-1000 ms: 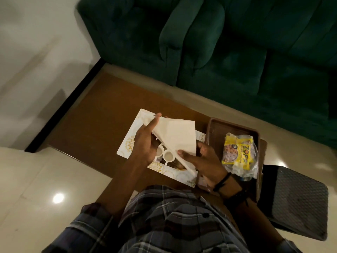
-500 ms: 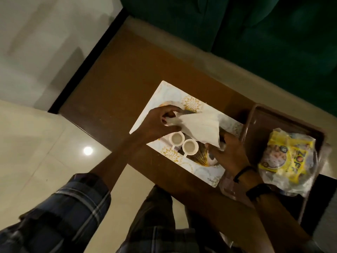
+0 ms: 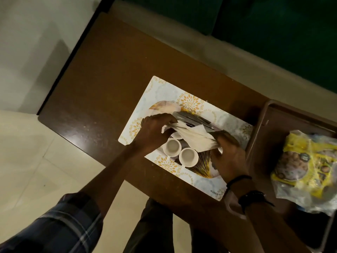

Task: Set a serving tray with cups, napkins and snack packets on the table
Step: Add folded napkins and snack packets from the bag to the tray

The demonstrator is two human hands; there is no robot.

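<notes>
Plaid sleeve (image 3: 60,227) and legs at the bottom edge, person standing over a brown surface (image 3: 102,84). Right wrist has a dark band and a watch (image 3: 254,196).

Both hands sit over a patterned white-and-gold serving tray (image 3: 145,106), which lies flat on the surface. Left hand (image 3: 155,132) pinches one end of a white napkin (image 3: 193,137) between thumb and fingers; right hand (image 3: 229,154) grips the other end. The napkin is stretched and crumpled between them, above the cups, not lying on the tray yet. Likely being folded or shaped before it gets laid down, two-handed because thin paper flops otherwise.

Two white cups, one (image 3: 172,147) toward the left hand and one (image 3: 188,157) toward the right hand, stand upright on the tray, touching or nearly so, openings up, empty-looking. A third cup rim (image 3: 176,135) peeks out under the napkin. Cups are bunched at the near side, which leaves the far half of the tray free, probably for napkins and snacks.

A dark flat object (image 3: 193,117) lies on the tray just behind the napkin; can't tell what.

Right of the tray, a second brown tray (image 3: 259,128) holds yellow snack packets in a clear bag (image 3: 306,168), not yet moved over.

Farthest: green sofa (image 3: 273,33), pale floor (image 3: 27,52) to the left.
</notes>
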